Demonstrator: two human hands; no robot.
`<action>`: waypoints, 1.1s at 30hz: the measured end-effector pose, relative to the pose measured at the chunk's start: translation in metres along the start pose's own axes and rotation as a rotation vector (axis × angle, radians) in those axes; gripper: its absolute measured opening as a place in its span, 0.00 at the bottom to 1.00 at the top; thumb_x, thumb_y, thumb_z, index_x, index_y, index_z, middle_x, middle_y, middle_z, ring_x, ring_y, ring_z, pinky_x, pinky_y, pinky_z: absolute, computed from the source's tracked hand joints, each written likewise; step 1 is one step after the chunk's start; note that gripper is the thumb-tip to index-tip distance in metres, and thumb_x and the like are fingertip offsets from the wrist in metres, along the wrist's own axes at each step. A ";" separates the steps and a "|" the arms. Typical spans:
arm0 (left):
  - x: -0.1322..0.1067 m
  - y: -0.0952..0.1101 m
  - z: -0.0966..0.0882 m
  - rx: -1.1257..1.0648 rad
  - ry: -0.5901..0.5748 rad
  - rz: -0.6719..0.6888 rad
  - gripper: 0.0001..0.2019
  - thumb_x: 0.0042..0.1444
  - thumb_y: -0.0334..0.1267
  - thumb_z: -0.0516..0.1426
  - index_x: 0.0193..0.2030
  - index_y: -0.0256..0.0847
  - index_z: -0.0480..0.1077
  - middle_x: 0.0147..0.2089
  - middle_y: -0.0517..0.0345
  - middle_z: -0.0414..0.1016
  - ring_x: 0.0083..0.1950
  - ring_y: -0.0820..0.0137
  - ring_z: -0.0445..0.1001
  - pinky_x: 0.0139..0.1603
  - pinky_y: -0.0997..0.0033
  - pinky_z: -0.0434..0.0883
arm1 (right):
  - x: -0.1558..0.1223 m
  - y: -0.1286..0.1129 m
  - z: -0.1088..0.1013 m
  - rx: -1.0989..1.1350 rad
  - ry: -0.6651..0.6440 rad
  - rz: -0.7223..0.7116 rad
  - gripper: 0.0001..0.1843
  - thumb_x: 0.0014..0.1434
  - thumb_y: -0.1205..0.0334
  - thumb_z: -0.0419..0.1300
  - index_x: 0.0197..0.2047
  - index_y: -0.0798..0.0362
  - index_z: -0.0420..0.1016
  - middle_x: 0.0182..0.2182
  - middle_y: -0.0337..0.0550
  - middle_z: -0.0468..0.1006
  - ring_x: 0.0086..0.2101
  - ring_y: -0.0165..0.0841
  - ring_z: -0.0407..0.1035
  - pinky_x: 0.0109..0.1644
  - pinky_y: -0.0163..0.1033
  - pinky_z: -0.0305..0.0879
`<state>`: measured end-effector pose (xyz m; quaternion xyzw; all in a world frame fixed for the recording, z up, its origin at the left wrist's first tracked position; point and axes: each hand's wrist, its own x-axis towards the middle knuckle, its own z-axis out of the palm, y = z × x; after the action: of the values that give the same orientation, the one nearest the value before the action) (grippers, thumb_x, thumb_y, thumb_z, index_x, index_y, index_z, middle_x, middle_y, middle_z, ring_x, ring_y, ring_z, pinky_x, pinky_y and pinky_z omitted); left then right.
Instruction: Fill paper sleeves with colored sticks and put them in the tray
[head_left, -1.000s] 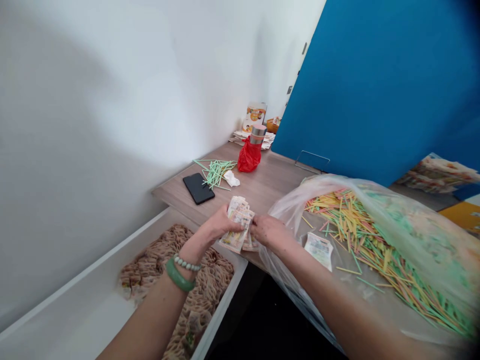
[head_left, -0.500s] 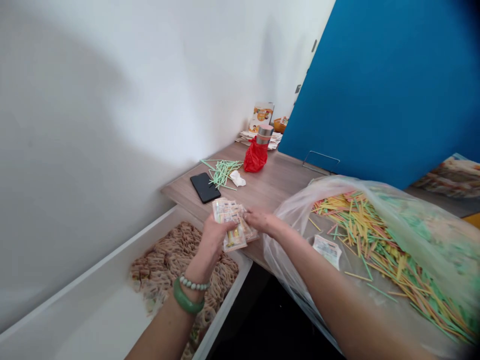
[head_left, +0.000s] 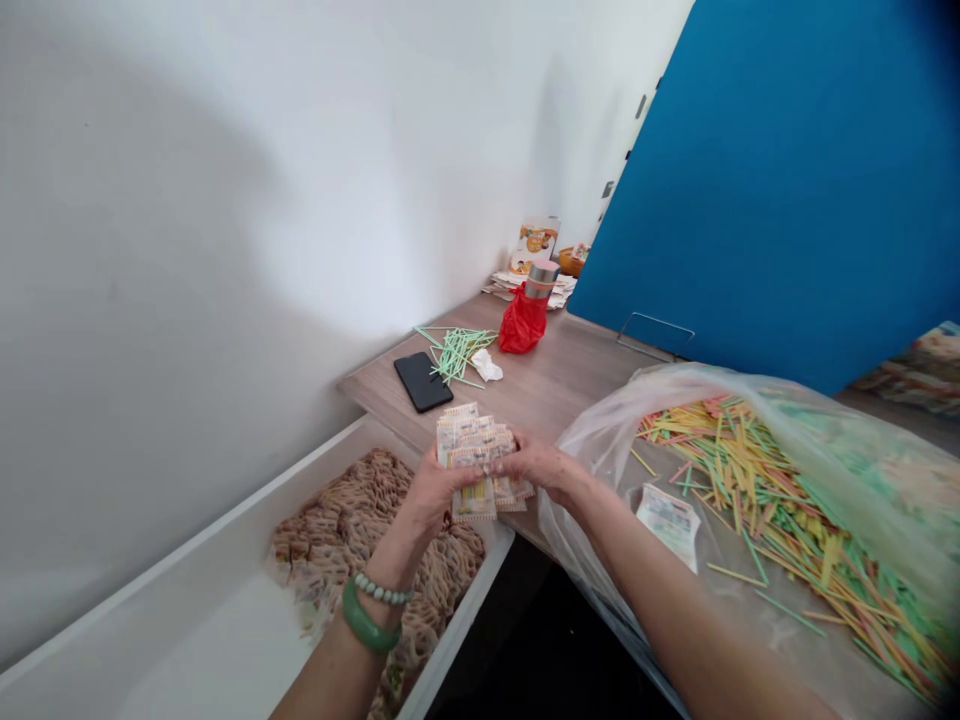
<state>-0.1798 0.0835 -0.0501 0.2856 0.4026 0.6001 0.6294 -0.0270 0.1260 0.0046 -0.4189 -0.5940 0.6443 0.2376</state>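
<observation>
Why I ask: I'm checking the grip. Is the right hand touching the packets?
Touching: the head view shows the right hand gripping the packets, thumb across their front.

- Pale light is washing over the white wall, brightest around its middle, while soft grey shadows are spreading toward the left.
- The blue panel is darkening toward a black upper-right corner.
- Deep shadow is filling the space under the table.
- Blur is softening the right forearm toward the lower edge.
- Fine print on the packets is smearing beyond reading.
</observation>
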 end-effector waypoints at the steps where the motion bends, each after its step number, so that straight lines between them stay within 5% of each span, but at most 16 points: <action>1: -0.002 0.000 0.001 0.017 0.004 0.031 0.33 0.29 0.31 0.74 0.47 0.36 0.75 0.43 0.50 0.84 0.42 0.56 0.82 0.47 0.58 0.79 | -0.003 0.001 0.000 0.082 -0.018 -0.028 0.27 0.39 0.64 0.68 0.46 0.55 0.74 0.39 0.45 0.83 0.39 0.40 0.77 0.47 0.43 0.73; 4: -0.002 0.004 0.008 0.058 -0.027 0.153 0.32 0.31 0.31 0.74 0.48 0.37 0.76 0.45 0.52 0.83 0.45 0.59 0.81 0.51 0.60 0.77 | -0.013 0.002 -0.004 0.253 0.039 -0.153 0.36 0.37 0.66 0.70 0.52 0.52 0.69 0.46 0.44 0.82 0.46 0.41 0.76 0.54 0.45 0.70; 7: 0.011 0.009 0.016 0.112 -0.185 0.214 0.34 0.35 0.31 0.73 0.54 0.40 0.74 0.52 0.52 0.81 0.52 0.58 0.79 0.57 0.60 0.74 | -0.017 0.005 -0.012 0.262 0.134 -0.295 0.42 0.38 0.68 0.72 0.57 0.48 0.65 0.52 0.42 0.79 0.51 0.40 0.74 0.58 0.45 0.68; 11: 0.037 0.014 0.011 0.329 -0.326 0.103 0.32 0.37 0.34 0.72 0.53 0.39 0.74 0.50 0.51 0.81 0.50 0.58 0.79 0.55 0.58 0.74 | -0.010 0.019 -0.024 0.204 0.098 -0.289 0.37 0.41 0.65 0.72 0.55 0.51 0.68 0.52 0.44 0.79 0.52 0.41 0.73 0.58 0.44 0.67; 16: 0.049 0.022 -0.004 0.606 -0.343 0.225 0.33 0.36 0.34 0.72 0.54 0.41 0.75 0.56 0.52 0.76 0.57 0.57 0.74 0.61 0.59 0.69 | 0.000 0.035 -0.033 0.080 0.096 -0.313 0.37 0.39 0.62 0.74 0.54 0.51 0.70 0.52 0.45 0.79 0.52 0.43 0.72 0.57 0.45 0.68; 19: 0.046 0.019 -0.003 0.479 -0.324 0.174 0.41 0.36 0.33 0.71 0.62 0.43 0.68 0.55 0.54 0.77 0.54 0.59 0.76 0.58 0.59 0.71 | 0.002 0.036 -0.034 0.115 0.119 -0.305 0.40 0.36 0.62 0.75 0.54 0.49 0.70 0.51 0.43 0.79 0.50 0.43 0.73 0.55 0.47 0.70; 24: 0.034 0.010 0.003 0.324 -0.302 0.125 0.25 0.42 0.36 0.70 0.49 0.38 0.75 0.48 0.54 0.81 0.50 0.60 0.77 0.57 0.58 0.72 | -0.001 0.028 -0.029 0.193 0.028 -0.322 0.31 0.39 0.57 0.74 0.49 0.50 0.76 0.48 0.43 0.81 0.50 0.46 0.74 0.58 0.50 0.68; 33: 0.023 -0.009 0.020 0.258 -0.245 0.172 0.42 0.30 0.30 0.74 0.57 0.39 0.70 0.55 0.49 0.78 0.58 0.57 0.75 0.63 0.56 0.68 | 0.010 0.045 -0.017 -0.171 0.164 -0.455 0.21 0.48 0.52 0.70 0.45 0.49 0.79 0.49 0.44 0.81 0.50 0.45 0.74 0.63 0.53 0.65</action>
<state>-0.1592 0.1076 -0.0509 0.4681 0.3705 0.5560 0.5783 -0.0092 0.1355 -0.0403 -0.3439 -0.7041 0.4856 0.3876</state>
